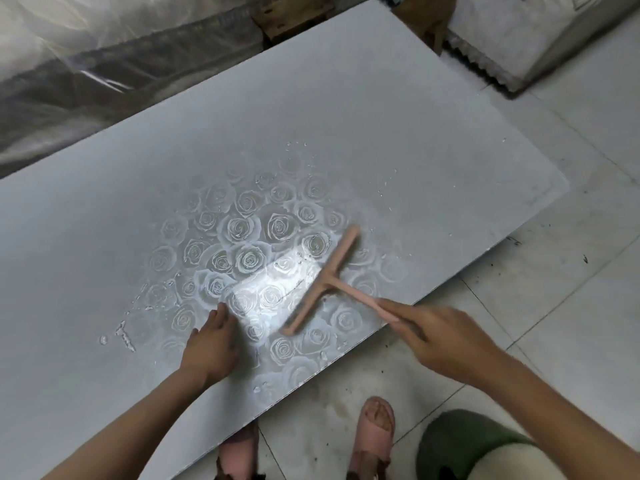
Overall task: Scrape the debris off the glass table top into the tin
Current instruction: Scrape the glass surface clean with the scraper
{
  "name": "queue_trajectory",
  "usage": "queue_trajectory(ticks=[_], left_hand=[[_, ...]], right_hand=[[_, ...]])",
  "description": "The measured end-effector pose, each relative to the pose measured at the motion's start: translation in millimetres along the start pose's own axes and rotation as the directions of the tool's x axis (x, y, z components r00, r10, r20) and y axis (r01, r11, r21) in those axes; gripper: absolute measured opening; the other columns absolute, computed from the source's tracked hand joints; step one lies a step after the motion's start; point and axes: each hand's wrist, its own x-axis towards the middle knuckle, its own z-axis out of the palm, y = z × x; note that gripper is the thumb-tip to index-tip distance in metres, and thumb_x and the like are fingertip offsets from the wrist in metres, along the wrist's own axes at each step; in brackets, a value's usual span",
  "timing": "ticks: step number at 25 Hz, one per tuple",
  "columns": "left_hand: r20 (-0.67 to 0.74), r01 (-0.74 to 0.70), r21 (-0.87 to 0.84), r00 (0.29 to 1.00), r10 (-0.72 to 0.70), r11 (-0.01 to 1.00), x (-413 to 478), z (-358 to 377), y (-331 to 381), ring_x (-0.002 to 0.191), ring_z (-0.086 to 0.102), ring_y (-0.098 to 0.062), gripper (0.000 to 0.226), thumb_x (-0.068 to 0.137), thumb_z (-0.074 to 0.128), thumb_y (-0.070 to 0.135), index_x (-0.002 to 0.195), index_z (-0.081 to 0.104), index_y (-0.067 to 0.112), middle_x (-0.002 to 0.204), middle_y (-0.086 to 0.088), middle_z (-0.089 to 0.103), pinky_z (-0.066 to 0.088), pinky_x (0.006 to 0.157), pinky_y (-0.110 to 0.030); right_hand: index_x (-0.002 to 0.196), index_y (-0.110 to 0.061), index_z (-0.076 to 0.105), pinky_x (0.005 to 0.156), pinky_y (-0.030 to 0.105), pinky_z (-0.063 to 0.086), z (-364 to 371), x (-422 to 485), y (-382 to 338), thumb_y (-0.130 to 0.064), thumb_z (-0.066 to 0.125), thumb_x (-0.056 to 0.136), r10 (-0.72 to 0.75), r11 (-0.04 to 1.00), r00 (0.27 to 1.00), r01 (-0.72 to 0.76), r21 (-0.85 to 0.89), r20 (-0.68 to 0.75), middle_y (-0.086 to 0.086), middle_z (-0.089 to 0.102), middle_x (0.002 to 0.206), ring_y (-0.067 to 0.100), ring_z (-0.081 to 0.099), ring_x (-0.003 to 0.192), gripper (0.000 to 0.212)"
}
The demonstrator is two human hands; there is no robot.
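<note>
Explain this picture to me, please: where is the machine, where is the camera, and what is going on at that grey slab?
There is no machine here: a person works with bare hands. The single picture comes from a camera worn on the person's head, looking forward and down. The slab is a frosted glass table top with a rose pattern. The left hand rests on it, fingers fairly straight. The right hand grips the handle of a pink T-shaped plastic scraper, whose blade lies on the glass. White flecks of debris dot the surface. Below, pink slippers stand on the tiled floor beside a green round container; whether that is the tin I cannot tell.
</note>
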Motion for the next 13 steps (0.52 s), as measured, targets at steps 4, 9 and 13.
queue_trajectory(ticks=[4,9,13], left_hand=[[-0.008,0.062,-0.059,0.998,-0.063,0.996,-1,5,7,0.141,0.026,-0.028,0.064,0.092,0.041,0.014,0.149,0.013,0.006,0.160,-0.004,-0.005,0.035,0.108,-0.047],[-0.073,0.105,-0.182,0.990,-0.120,0.978,1,16,8,0.149,0.001,-0.023,0.069,0.091,0.039,0.009,0.152,0.006,0.010,0.161,-0.002,-0.010,0.021,0.116,-0.051],[-0.219,0.174,-0.396,0.936,-0.277,0.901,-20,18,-1,0.145,0.018,-0.031,0.072,0.087,0.044,0.004,0.152,0.012,0.009,0.161,-0.005,-0.001,0.020,0.115,-0.046]], right_hand=[[0.133,-0.064,0.031,0.048,0.022,0.038,-64,-30,76,-0.051,0.034,0.095,0.086,0.994,0.978,-0.072,-0.081,0.189,-0.020,0.055,0.066,0.006,0.053,0.062,0.040],[0.140,-0.054,0.025,0.060,0.030,0.042,-26,62,12,-0.042,0.029,0.100,-0.224,0.956,0.940,0.264,-0.130,0.258,-0.007,0.059,0.077,0.016,0.056,0.072,0.042],[0.138,-0.050,0.034,0.066,0.033,0.044,-27,118,-24,-0.046,0.029,0.099,-0.344,0.890,0.889,0.411,-0.197,0.302,0.000,0.067,0.097,0.022,0.059,0.084,0.040]])
